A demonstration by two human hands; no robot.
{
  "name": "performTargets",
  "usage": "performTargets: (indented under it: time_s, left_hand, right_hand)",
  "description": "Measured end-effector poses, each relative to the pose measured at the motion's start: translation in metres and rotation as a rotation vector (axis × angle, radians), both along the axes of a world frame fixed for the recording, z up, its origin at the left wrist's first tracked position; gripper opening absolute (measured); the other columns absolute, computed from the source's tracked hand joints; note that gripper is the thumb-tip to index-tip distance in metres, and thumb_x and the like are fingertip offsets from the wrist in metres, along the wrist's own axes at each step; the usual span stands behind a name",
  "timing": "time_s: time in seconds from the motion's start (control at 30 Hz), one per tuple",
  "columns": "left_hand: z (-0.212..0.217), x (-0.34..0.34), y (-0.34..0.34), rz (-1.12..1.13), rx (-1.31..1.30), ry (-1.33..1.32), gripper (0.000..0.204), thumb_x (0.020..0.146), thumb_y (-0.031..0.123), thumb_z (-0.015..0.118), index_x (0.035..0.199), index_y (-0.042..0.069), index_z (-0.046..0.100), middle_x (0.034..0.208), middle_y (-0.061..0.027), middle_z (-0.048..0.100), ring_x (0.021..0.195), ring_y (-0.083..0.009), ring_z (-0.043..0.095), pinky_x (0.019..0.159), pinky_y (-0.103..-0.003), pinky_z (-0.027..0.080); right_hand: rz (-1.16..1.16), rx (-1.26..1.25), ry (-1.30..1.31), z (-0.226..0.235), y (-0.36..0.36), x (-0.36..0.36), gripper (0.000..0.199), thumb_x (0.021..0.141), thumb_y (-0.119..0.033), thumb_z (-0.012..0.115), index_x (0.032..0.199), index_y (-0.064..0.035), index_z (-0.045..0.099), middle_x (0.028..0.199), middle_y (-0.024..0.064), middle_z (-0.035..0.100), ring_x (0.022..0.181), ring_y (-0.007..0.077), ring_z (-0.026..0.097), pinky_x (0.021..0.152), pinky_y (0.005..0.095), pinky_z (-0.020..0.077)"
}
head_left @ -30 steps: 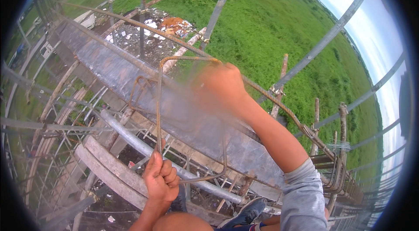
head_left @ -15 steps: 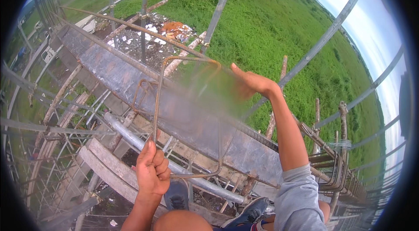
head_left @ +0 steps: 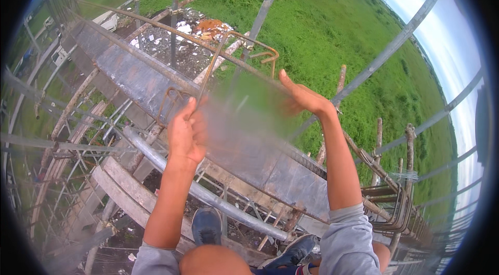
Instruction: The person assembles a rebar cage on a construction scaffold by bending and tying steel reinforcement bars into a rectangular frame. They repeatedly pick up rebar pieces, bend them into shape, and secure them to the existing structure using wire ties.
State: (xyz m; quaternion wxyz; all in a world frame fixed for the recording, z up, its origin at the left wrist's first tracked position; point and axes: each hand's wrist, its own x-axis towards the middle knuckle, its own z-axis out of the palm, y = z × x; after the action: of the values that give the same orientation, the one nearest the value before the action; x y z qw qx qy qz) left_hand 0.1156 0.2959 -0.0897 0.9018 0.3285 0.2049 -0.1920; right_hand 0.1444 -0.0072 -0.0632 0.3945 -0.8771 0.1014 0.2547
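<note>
A rectangular rebar stirrup [head_left: 213, 66], rusty and with hooked ends at its upper right corner, stands raised over a long form trough. Low on its left side, my left hand [head_left: 186, 135] is closed around the bar with the thumb up. Beside the stirrup's right side is my right hand [head_left: 307, 99], its thumb stretched upward. A blurry patch in the middle of the picture hides its other fingers, so whether it grips the bar does not show. That patch also covers the stirrup's lower part. A smaller bent bar [head_left: 169, 102] sits in the trough left of my left hand.
The grey sheet-lined form trough [head_left: 122, 73] runs diagonally across, with a long rusty rod [head_left: 140, 18] above it. Several bent bars [head_left: 403, 205] hang at the right. Metal posts [head_left: 395, 41] rise along the far side. Below are a pipe [head_left: 244, 219], scaffolding and my shoes.
My left hand has moved up and slightly right with the stirrup. The stirrup has risen, tilting to the right. My right hand has stayed nearly in place.
</note>
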Motion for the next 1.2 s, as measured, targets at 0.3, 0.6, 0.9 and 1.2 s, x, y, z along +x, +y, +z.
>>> performTargets:
  time_s: [0.3, 0.6, 0.9, 1.2]
  left_hand:
    - [-0.011, 0.010, -0.020, 0.033, 0.564, -0.436, 0.026, 0.101, 0.018, 0.060, 0.110, 0.013, 0.036, 0.067, 0.0045, 0.039, 0.046, -0.0029, 0.032, 0.037, -0.022, 0.020]
    - [0.066, 0.037, -0.040, -0.422, -0.241, -0.381, 0.012, 0.102, 0.015, 0.056, 0.095, 0.007, 0.051, 0.075, 0.0002, 0.048, 0.065, -0.0108, 0.050, 0.059, -0.025, 0.045]
    - [0.075, 0.032, -0.039, -0.604, 0.226, -0.950, 0.035, 0.100, 0.027, 0.063, 0.119, -0.003, 0.066, 0.101, -0.0097, 0.070, 0.100, -0.0186, 0.067, 0.091, -0.034, 0.052]
    - [-0.159, 0.138, 0.126, -0.353, 1.210, -0.647, 0.051, 0.097, 0.048, 0.061, 0.119, 0.003, 0.069, 0.104, -0.0162, 0.072, 0.104, -0.0283, 0.068, 0.092, -0.041, 0.052]
  right_hand:
    - [-0.294, -0.149, -0.737, -0.019, 0.008, -0.003, 0.094, 0.091, -0.070, 0.057, 0.152, 0.0002, 0.040, 0.142, 0.0257, 0.054, 0.126, 0.0354, 0.057, 0.108, 0.0473, 0.0432]
    - [0.116, -0.010, -0.881, 0.022, 0.129, -0.085, 0.042, 0.088, -0.025, 0.075, 0.118, 0.0012, 0.060, 0.105, 0.0247, 0.067, 0.095, 0.0390, 0.067, 0.084, 0.0459, 0.0526]
    - [-0.418, 0.210, -0.874, 0.019, 0.098, -0.090, 0.034, 0.101, -0.025, 0.060, 0.083, 0.0035, 0.063, 0.056, 0.0057, 0.052, 0.049, 0.0133, 0.045, 0.047, 0.0334, 0.0343]
    - [-0.789, 0.377, -0.393, 0.042, 0.007, -0.124, 0.043, 0.104, -0.049, 0.051, 0.082, -0.0121, 0.053, 0.056, -0.0059, 0.036, 0.048, 0.0076, 0.031, 0.046, 0.0265, 0.0300]
